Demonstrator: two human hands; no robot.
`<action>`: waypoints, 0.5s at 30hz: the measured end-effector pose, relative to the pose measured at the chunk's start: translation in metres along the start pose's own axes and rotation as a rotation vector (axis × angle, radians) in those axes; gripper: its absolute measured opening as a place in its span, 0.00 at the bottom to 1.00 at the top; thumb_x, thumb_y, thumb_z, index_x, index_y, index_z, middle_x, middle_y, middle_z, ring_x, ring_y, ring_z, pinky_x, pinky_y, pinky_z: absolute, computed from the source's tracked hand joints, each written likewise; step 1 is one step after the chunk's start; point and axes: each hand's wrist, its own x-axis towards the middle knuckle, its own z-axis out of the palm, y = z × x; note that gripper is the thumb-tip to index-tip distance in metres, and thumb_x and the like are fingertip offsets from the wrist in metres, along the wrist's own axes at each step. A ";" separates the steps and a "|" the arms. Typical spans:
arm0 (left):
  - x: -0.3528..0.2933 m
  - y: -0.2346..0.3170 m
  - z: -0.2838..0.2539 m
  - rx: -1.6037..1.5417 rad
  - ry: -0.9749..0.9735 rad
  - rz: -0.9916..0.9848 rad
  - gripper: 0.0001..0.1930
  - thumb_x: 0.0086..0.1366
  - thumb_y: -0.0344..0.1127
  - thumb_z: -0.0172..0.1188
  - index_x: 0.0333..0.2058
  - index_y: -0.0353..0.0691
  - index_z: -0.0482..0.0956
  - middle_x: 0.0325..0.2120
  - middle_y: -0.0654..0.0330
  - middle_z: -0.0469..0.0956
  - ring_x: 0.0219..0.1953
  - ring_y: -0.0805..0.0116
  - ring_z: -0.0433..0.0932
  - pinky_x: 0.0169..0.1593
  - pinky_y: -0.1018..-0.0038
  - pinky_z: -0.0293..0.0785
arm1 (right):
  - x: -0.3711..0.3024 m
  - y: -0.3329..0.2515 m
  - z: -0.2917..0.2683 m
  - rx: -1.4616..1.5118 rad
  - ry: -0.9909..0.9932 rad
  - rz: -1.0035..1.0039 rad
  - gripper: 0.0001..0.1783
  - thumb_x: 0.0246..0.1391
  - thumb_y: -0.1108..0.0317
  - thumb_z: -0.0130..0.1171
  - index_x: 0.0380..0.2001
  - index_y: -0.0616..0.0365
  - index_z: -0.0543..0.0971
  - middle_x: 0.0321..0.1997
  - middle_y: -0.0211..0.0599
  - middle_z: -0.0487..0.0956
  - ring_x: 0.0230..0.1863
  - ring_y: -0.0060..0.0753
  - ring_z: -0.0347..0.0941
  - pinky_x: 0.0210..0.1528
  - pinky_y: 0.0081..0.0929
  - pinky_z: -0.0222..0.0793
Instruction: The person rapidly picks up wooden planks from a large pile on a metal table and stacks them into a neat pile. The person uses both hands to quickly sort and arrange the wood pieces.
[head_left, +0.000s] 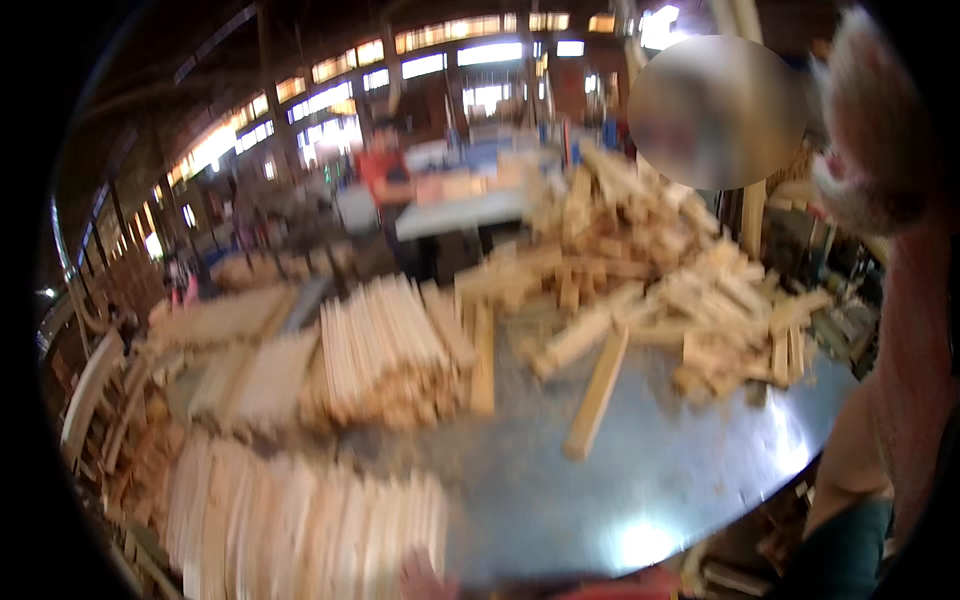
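Observation:
At the lower edge, my left hand (425, 578) shows only in part, smeared by motion, beside the right end of a row of pale wooden strips (300, 515). Its fingers cannot be made out. My right hand (868, 125), in a whitish fuzzy glove, is raised high at the far right, close to the camera and away from the wood. The bent bare arm runs down to a dark green sleeve. Blur hides how its fingers are set, and I see nothing held. A single wooden stick (598, 395) lies on the shiny metal table (560, 500).
A neat stack of strips (385, 350) sits mid-left, with flat wooden bundles (265, 380) beside it. Loose wooden pieces (620, 230) are heaped at the back right. A person in red (385, 175) stands beyond, near a pale table (460, 215). Another person's blurred-out head (715, 112) is at upper right.

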 end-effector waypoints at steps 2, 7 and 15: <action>0.017 0.028 -0.003 0.009 -0.132 0.022 0.41 0.59 0.51 0.68 0.68 0.36 0.71 0.62 0.41 0.74 0.63 0.41 0.73 0.66 0.48 0.69 | -0.009 0.031 -0.015 -0.034 -0.036 0.103 0.60 0.51 0.43 0.78 0.78 0.61 0.60 0.69 0.45 0.74 0.69 0.43 0.72 0.72 0.42 0.66; 0.047 0.104 -0.002 -0.028 -0.280 0.085 0.40 0.59 0.51 0.68 0.67 0.37 0.71 0.62 0.43 0.74 0.63 0.42 0.73 0.66 0.48 0.69 | -0.033 0.053 -0.052 -0.101 -0.082 0.118 0.60 0.51 0.42 0.78 0.78 0.61 0.61 0.71 0.47 0.73 0.70 0.44 0.71 0.72 0.43 0.66; 0.108 0.204 0.070 0.036 -0.319 0.270 0.41 0.59 0.52 0.68 0.68 0.40 0.70 0.61 0.48 0.74 0.63 0.44 0.72 0.66 0.50 0.68 | -0.085 0.173 -0.048 0.102 0.093 -0.146 0.60 0.51 0.41 0.79 0.77 0.62 0.62 0.73 0.49 0.72 0.72 0.45 0.70 0.73 0.44 0.66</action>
